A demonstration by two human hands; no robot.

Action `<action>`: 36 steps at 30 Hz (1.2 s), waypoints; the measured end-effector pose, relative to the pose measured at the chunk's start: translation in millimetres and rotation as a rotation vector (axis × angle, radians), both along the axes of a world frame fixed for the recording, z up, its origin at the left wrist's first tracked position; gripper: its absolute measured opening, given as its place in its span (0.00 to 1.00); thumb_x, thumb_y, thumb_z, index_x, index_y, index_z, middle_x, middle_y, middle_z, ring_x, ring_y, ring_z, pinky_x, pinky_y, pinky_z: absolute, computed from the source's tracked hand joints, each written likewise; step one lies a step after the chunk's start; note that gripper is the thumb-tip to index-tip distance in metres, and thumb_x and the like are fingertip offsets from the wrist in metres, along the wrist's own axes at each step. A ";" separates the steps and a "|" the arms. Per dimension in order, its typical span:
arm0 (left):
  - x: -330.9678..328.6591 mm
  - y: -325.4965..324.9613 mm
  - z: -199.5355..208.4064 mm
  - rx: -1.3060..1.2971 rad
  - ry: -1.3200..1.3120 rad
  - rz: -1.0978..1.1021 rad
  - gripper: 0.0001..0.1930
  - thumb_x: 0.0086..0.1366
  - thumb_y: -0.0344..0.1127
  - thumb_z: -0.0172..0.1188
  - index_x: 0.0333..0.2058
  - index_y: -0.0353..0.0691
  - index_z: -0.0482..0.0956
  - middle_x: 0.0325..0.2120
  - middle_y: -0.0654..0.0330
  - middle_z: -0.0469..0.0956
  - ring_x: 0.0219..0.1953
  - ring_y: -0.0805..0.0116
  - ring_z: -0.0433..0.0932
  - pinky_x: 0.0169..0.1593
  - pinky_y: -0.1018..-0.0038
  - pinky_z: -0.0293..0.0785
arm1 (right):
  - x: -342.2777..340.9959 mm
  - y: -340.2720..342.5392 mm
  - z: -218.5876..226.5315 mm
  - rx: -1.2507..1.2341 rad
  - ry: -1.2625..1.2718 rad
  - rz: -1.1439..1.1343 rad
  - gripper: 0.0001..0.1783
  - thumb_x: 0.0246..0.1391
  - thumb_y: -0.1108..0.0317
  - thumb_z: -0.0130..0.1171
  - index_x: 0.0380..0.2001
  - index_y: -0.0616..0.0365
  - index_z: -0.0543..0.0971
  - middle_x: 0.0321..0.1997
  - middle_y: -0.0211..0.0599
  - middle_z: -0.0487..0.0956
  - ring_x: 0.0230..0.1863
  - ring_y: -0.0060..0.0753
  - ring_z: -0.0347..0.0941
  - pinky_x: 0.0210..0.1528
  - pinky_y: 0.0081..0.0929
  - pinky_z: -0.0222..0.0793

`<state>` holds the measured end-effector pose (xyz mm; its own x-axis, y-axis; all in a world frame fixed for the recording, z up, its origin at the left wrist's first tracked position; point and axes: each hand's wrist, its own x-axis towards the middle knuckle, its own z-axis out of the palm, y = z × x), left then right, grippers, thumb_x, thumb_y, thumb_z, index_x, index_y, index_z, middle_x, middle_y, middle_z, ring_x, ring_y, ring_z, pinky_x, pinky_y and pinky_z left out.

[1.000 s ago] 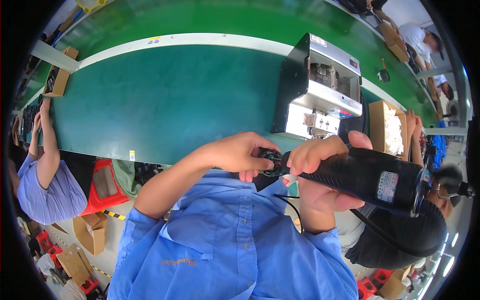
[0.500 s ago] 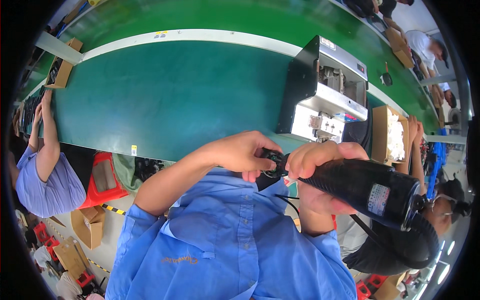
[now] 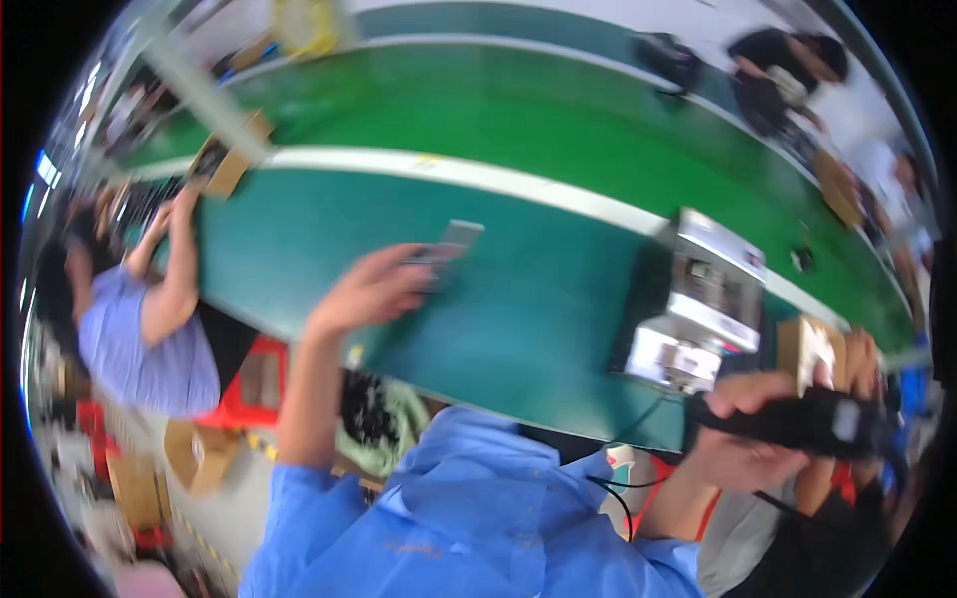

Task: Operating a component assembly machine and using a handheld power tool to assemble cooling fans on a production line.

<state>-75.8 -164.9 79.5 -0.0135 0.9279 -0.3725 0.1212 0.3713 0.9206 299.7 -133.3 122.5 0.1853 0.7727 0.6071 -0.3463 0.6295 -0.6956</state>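
Note:
My left hand point(image 3: 371, 291) is over the green bench top, its fingers closed round a small dark part with a flat grey end point(image 3: 462, 235). Motion blur hides what kind of part it is. At the right, my right hand point(image 3: 743, 444) grips a black electric screwdriver point(image 3: 812, 424), a thick cylinder with a cable at its rear. Its narrow front points left, toward the bench edge. The two hands are far apart. A metal machine point(image 3: 713, 294) with a black side and an open top stands on the bench, beyond the screwdriver.
The green bench point(image 3: 538, 309) ends at a white rail point(image 3: 469, 174), with a brighter green surface behind. A cardboard box point(image 3: 795, 351) stands right of the machine, another box point(image 3: 227, 171) at far left. A co-worker in light blue point(image 3: 150, 344) sits left; others work at right.
My left hand has left the screwdriver's tip and moved up and left over the bench with the small part. My right hand has shifted right and down with the screwdriver. The view has turned.

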 end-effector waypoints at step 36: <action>97.8 120.9 -34.1 0.816 0.460 -0.069 0.10 0.58 0.35 0.59 0.38 0.38 0.79 0.17 0.55 0.75 0.18 0.64 0.74 0.26 0.68 0.69 | -11.7 16.1 -61.3 0.101 -0.244 -0.107 0.31 0.54 0.53 0.61 0.43 0.74 0.64 0.24 0.44 0.76 0.22 0.37 0.74 0.29 0.33 0.73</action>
